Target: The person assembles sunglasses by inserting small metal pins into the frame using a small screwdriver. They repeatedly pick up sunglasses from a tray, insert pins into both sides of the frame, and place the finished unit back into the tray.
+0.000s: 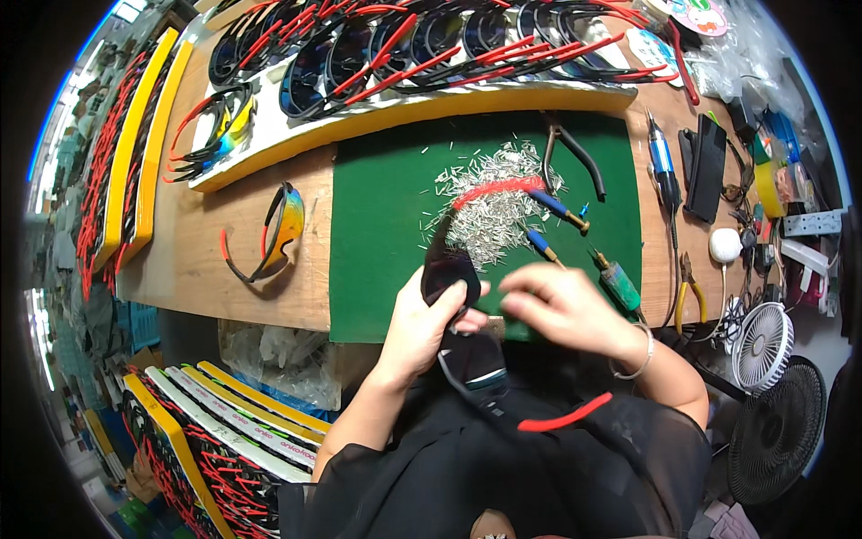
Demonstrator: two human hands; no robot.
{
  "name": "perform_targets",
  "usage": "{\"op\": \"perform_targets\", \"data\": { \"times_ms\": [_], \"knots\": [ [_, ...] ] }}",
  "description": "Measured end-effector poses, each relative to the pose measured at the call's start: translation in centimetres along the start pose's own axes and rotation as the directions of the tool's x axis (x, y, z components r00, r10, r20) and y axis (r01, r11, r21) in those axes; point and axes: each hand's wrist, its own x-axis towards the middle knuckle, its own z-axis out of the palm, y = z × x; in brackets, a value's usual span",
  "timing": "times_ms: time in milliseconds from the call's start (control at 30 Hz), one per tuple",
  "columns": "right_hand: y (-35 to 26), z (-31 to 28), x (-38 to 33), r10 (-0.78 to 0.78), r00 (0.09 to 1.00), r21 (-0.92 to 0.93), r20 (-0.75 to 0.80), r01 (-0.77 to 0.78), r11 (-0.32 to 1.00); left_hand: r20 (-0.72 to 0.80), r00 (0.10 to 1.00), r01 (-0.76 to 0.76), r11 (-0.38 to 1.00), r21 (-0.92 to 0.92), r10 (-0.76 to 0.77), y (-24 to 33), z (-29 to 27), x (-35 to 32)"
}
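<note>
My left hand point(420, 325) grips a pair of dark-lensed sunglasses point(456, 314) by the lens, held upright over the near edge of the green mat point(377, 225). One red temple arm point(496, 189) sticks up over a pile of small silver pins point(492, 211); the other red arm point(564, 415) hangs down near my lap. My right hand point(561, 307) is beside the frame, fingers pinched at the hinge area; whether it holds a pin is too small to tell.
Finished sunglasses point(269, 235) lie on the wooden bench left of the mat. Racks of red-armed glasses point(404, 54) line the back. Pliers point(566, 148), screwdrivers point(558, 207), a phone point(705, 166) and small fans point(763, 346) sit to the right. Trays of glasses point(215, 431) stand lower left.
</note>
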Motion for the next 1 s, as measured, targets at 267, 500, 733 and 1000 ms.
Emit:
{"op": "perform_targets", "data": {
  "times_ms": [267, 500, 733, 1000],
  "knots": [
    [-2.3, -0.7, 2.3, -0.437, 0.875, -0.24, -0.208, 0.387, 0.89, 0.171, 0.966, 0.166, 0.972, 0.164, -0.194, -0.5, -0.5, 0.0],
    [-1.5, 0.1, 4.3, 0.063, 0.956, 0.141, -0.287, -0.023, 0.99, 0.13, 0.976, 0.136, 0.953, 0.269, -0.176, 1.9, -2.2, 0.3],
    [0.1, -0.5, 3.1, 0.209, 0.967, 0.152, -0.148, -0.186, 0.971, -0.26, 0.896, -0.038, 0.645, 0.764, 0.36, 8.5, -9.4, 3.6],
    [-0.3, 0.1, 1.6, 0.164, 0.986, -0.03, -0.036, -0.165, 0.986, -0.267, 0.71, 0.118, 0.263, 0.957, 0.651, 9.3, -10.5, 4.7]
  ]
}}
